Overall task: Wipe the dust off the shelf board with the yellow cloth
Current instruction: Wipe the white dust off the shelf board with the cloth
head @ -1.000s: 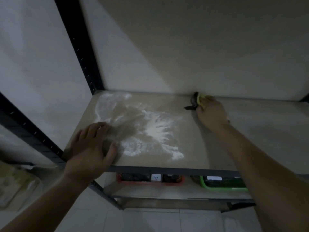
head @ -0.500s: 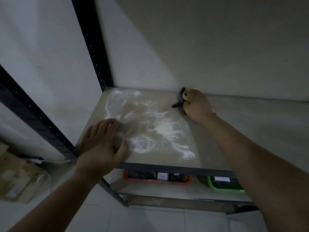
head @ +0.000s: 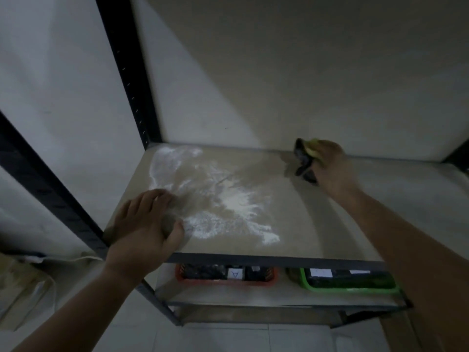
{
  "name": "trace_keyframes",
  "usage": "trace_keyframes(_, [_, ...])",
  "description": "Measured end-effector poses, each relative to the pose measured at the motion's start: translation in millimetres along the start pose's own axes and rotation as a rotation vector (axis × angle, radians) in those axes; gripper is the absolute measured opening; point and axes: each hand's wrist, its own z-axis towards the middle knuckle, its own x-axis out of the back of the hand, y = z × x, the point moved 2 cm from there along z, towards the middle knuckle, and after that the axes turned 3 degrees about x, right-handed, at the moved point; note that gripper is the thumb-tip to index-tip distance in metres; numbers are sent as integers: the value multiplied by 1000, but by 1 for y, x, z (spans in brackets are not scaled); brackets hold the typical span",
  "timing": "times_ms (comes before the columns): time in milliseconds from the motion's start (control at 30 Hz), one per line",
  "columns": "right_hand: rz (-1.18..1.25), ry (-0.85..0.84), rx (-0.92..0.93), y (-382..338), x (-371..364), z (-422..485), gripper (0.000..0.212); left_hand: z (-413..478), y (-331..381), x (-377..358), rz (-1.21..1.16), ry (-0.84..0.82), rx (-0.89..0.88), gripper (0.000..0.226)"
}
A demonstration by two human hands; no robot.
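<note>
**2 hands on the board, dust lying left of the cloth**

Right hand [head: 332, 166] is gripping the yellow cloth [head: 313, 146] in a bunch, fingers curled round it. It is sitting at the back edge of the shelf board [head: 317, 224], upper right of the frame, where board is meeting wall. Dark material is sticking out of the same fist below the yellow; cannot tell if it is part of the cloth.

Dust [head: 228, 199] is lying as 1 white patch over the left half of the board, centre-left of the frame. Its long axis is running diagonally, from the back corner by the black upright [head: 127, 72] down toward the front edge at lower centre. From the cloth, the dust is lying left and down-frame, near but not touching.

Left hand [head: 144, 224] is resting palm down on the front left corner, fingers loosely bent, holding nothing. Its thumb is touching the patch's lower left fringe. It is the nearer hand but has no cloth, so it is probably bracing.

Judgement: the next stroke is calling for the right hand sweeping left across the frame, then forward through the patch. The risk is powder going over the front edge onto the red basket [head: 225, 275] and green basket [head: 347, 282] on the shelf below.
</note>
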Motion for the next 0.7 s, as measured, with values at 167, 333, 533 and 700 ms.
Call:
trace_keyframes(167, [-278, -142, -437, 98, 70, -14, 37, 1, -2, 0, 6, -35, 8, 58])
trace_keyframes(333, [-261, -146, -189, 60, 15, -32, 48, 3, -1, 0, 30, -39, 4, 62])
trace_keyframes(533, [377, -403, 32, -48, -35, -38, 47, 4, -2, -3, 37, -76, 22, 71])
trace_keyframes(700, [304, -50, -299, 52, 47, -5, 46, 5, 3, 0, 35, -65, 22, 69])
